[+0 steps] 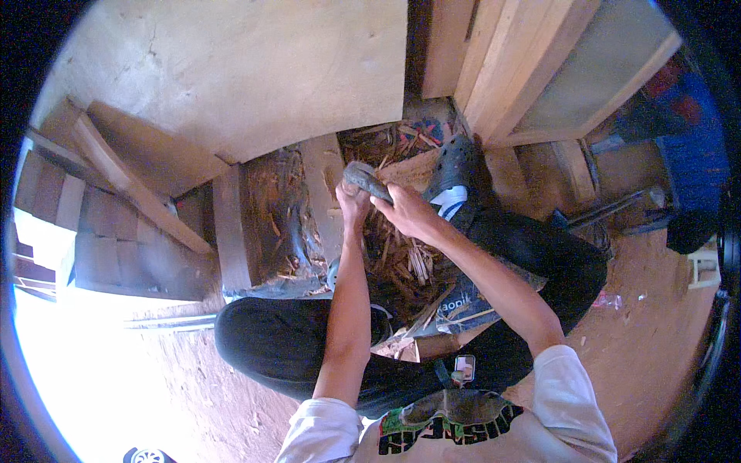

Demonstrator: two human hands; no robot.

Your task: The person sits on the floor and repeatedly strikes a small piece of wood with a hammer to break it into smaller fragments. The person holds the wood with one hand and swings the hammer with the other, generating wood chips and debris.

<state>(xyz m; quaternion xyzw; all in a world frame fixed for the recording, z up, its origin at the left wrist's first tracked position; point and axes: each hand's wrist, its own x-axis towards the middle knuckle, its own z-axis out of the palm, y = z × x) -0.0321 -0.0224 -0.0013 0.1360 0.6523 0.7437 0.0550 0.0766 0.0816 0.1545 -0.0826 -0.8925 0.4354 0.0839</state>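
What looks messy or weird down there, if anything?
The splintered wood scraps look messy: they lie strewn in all directions between the dark trouser legs, not neatly stacked. They're near the right hand, which grips a greyish block. I can't tell whether they were spilled.

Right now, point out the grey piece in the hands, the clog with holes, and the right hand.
Grey piece (pixel 370 183): head view, middle of its visible surface.
Clog with holes (pixel 454 163): head view, its dark upper.
Right hand (pixel 411 212): head view, back of the hand.
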